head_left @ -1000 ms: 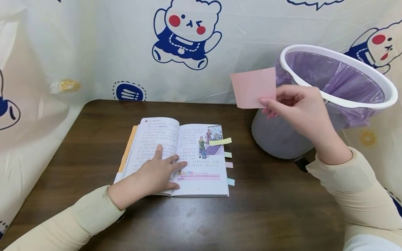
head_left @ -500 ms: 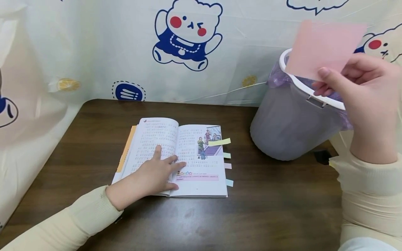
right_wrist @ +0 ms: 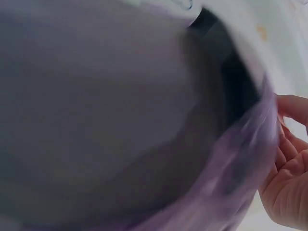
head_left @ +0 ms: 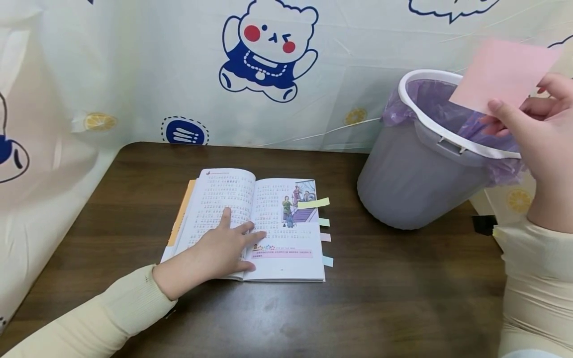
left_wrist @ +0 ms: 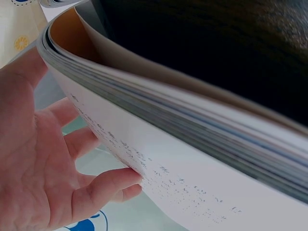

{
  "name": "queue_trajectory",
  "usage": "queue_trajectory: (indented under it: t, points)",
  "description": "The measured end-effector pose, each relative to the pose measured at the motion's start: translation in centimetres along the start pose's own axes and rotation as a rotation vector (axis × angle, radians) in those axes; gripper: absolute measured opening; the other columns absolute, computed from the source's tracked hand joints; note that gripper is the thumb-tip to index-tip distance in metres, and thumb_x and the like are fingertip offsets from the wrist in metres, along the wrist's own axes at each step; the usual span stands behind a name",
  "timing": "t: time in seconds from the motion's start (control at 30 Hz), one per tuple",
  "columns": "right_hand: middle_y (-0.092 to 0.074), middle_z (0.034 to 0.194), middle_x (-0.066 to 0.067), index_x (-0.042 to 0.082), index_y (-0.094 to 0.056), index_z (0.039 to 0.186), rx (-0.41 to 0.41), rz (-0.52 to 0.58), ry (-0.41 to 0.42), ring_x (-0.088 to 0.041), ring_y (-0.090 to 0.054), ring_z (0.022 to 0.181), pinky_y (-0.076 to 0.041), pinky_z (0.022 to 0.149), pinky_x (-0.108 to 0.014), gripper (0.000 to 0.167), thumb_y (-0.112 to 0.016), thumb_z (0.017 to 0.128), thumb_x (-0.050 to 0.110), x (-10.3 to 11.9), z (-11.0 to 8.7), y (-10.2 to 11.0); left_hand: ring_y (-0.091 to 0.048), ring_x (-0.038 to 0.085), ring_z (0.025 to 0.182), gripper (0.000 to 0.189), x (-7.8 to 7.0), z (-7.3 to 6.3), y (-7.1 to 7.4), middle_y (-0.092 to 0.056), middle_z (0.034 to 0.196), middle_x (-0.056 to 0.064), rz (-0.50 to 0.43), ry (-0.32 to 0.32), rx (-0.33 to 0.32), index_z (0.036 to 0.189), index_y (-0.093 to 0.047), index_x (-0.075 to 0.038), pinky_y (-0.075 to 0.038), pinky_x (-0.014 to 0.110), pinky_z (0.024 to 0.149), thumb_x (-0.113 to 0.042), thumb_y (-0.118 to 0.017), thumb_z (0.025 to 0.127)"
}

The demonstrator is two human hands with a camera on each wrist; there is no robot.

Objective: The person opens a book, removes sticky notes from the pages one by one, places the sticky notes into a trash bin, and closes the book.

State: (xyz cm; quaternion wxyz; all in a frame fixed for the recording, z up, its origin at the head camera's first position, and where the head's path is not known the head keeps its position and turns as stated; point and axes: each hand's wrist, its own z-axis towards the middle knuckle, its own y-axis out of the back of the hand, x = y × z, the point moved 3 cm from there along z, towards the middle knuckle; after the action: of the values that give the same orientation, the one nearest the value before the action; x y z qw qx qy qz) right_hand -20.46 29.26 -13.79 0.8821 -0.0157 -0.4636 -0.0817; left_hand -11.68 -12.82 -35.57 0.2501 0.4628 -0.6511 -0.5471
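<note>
Pinching, head view: the right hand has thumb and fingers on the lower edge of a pink paper square, seen against the opening of a grey bin with a purple bag.
Open book, head view: its printed lines are too small to read; the left hand lies across it, fingers spread, well apart from the right and covering some text. A yellow strip overlaps the picture.
Right edge, head view: crops part of the right hand.
Pages, left wrist view: print blurred past reading; relaxed fingertips touch the sheet, some hidden behind it.
Purple plastic, right wrist view: covers the right fingertips, so their grip cannot be told here; a blurred grey surface fills much of the frame.
</note>
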Motion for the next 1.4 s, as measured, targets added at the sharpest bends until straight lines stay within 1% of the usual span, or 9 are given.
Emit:
queue_trajectory:
  t: [0.23, 0.4, 0.5, 0.67, 0.73, 0.83, 0.9, 0.97, 1.4]
  points:
    - [-0.068, 0.063, 0.016, 0.023, -0.067, 0.112, 0.032, -0.403, -0.124, 0.003, -0.062, 0.048, -0.048, 0.053, -0.009, 0.03, -0.07, 0.094, -0.001, -1.1, 0.6, 2.2, -0.03, 0.067, 0.136, 0.072, -0.2, 0.1, -0.1, -0.053, 0.15, 0.016, 0.013, 0.005, 0.007, 0.147, -0.059, -0.021, -0.059, 0.059, 0.069, -0.047, -0.082, 0.084]
    - [-0.064, 0.06, 0.024, 0.032, -0.063, 0.107, 0.094, -0.56, -0.188, 0.007, -0.059, 0.047, -0.046, 0.052, -0.006, 0.032, -0.07, 0.096, 0.003, -1.9, 1.1, 3.1, -0.031, 0.067, 0.136, 0.072, -0.2, 0.2, -0.2, -0.053, 0.15, 0.017, 0.022, 0.007, 0.0, 0.147, -0.059, -0.021, -0.059, 0.058, 0.068, -0.047, -0.082, 0.084]
    - [-0.056, 0.055, 0.032, 0.015, -0.066, 0.119, 0.162, -0.747, -0.234, 0.011, -0.052, 0.045, -0.041, 0.05, -0.005, 0.022, -0.069, 0.098, 0.012, -2.3, 1.3, 3.2, -0.031, 0.067, 0.136, 0.072, -0.2, 0.2, -0.2, -0.053, 0.15, 0.016, 0.015, 0.006, -0.003, 0.147, -0.059, -0.021, -0.059, 0.059, 0.068, -0.047, -0.082, 0.084]
    - [-0.043, 0.051, 0.041, -0.014, -0.051, 0.136, 0.251, -0.979, -0.259, 0.012, -0.042, 0.045, -0.034, 0.045, -0.01, 0.054, -0.067, 0.099, 0.023, -2.4, 1.5, 3.2, -0.029, 0.067, 0.137, 0.073, -0.2, 0.2, -0.3, -0.052, 0.151, 0.016, 0.0, 0.01, 0.003, 0.148, -0.058, -0.022, -0.059, 0.06, 0.07, -0.047, -0.082, 0.084]
    - [-0.045, 0.052, 0.042, -0.006, -0.06, 0.132, 0.261, -0.976, -0.253, 0.013, -0.044, 0.045, -0.034, 0.046, -0.01, 0.045, -0.069, 0.098, 0.022, -2.4, 1.6, 3.1, -0.028, 0.067, 0.138, 0.073, -0.1, 0.2, -0.3, -0.052, 0.151, 0.015, -0.004, 0.011, 0.004, 0.148, -0.058, -0.022, -0.059, 0.06, 0.07, -0.047, -0.082, 0.084]
    - [-0.049, 0.054, 0.042, 0.026, -0.072, 0.116, 0.276, -0.959, -0.243, 0.014, -0.048, 0.048, -0.035, 0.048, -0.01, 0.02, -0.072, 0.097, 0.019, -2.5, 1.6, 3.1, -0.028, 0.067, 0.137, 0.073, 0.0, 0.2, -0.2, -0.052, 0.152, 0.015, -0.009, 0.01, 0.001, 0.148, -0.058, -0.022, -0.059, 0.059, 0.07, -0.047, -0.082, 0.084]
    - [-0.052, 0.056, 0.04, 0.046, -0.065, 0.1, 0.28, -0.942, -0.239, 0.013, -0.05, 0.05, -0.036, 0.048, -0.01, 0.031, -0.074, 0.095, 0.018, -2.6, 1.7, 3.1, -0.028, 0.067, 0.137, 0.073, 0.0, 0.1, -0.2, -0.052, 0.152, 0.015, -0.011, 0.009, -0.002, 0.148, -0.058, -0.022, -0.059, 0.059, 0.07, -0.046, -0.082, 0.084]
    - [-0.054, 0.056, 0.038, 0.055, -0.059, 0.09, 0.278, -0.916, -0.242, 0.012, -0.051, 0.05, -0.037, 0.048, -0.01, 0.042, -0.074, 0.095, 0.016, -2.7, 1.7, 3.1, -0.028, 0.067, 0.138, 0.073, 0.0, 0.1, -0.1, -0.051, 0.152, 0.015, -0.011, 0.007, -0.003, 0.148, -0.058, -0.022, -0.059, 0.059, 0.07, -0.046, -0.082, 0.084]
    - [-0.062, 0.061, 0.027, 0.05, -0.065, 0.082, 0.224, -0.699, -0.244, 0.005, -0.055, 0.047, -0.043, 0.049, -0.008, 0.048, -0.069, 0.097, 0.005, -2.6, 1.9, 3.1, -0.03, 0.067, 0.136, 0.072, -0.1, 0.1, -0.1, -0.053, 0.15, 0.017, 0.003, -0.001, -0.006, 0.147, -0.059, -0.021, -0.059, 0.059, 0.069, -0.046, -0.082, 0.084]
